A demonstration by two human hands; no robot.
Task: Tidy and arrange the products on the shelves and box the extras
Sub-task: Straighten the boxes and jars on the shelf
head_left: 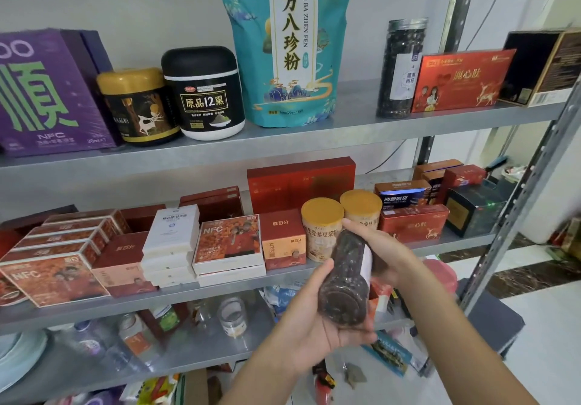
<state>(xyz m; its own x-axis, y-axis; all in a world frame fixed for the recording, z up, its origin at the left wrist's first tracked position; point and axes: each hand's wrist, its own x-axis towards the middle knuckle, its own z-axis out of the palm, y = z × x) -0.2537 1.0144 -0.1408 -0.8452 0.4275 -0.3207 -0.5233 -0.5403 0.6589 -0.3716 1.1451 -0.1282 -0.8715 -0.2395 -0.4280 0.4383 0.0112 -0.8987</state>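
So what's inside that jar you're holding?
Small dark dried pieces fill the clear jar. Its white label hides some, and the right hand covers the top end.

Shelving unit seen from the front, with clock bearings taken from the held jar (345,275) at centre. The jar lies tilted between two hands: the left hand (314,326), at 7 o'clock, cups its base, and the right hand (383,256), at 2 o'clock, grips its upper part.

At 12 o'clock, on the middle shelf (220,288), two canisters (320,228) stand one behind the other, in front of a large box (300,184). At 9 o'clock is a stack of flat boxes (171,244), with a row of boxes (63,247) farther left.

On the top shelf (314,134), a pouch (283,43) stands at 11 o'clock, two tubs (204,96) sit side by side to its left, and a tall jar (401,68) stands at 1 o'clock with a flat carton (459,80) just to its right. At 8 o'clock, glass jars (232,313) stand on the lower shelf.
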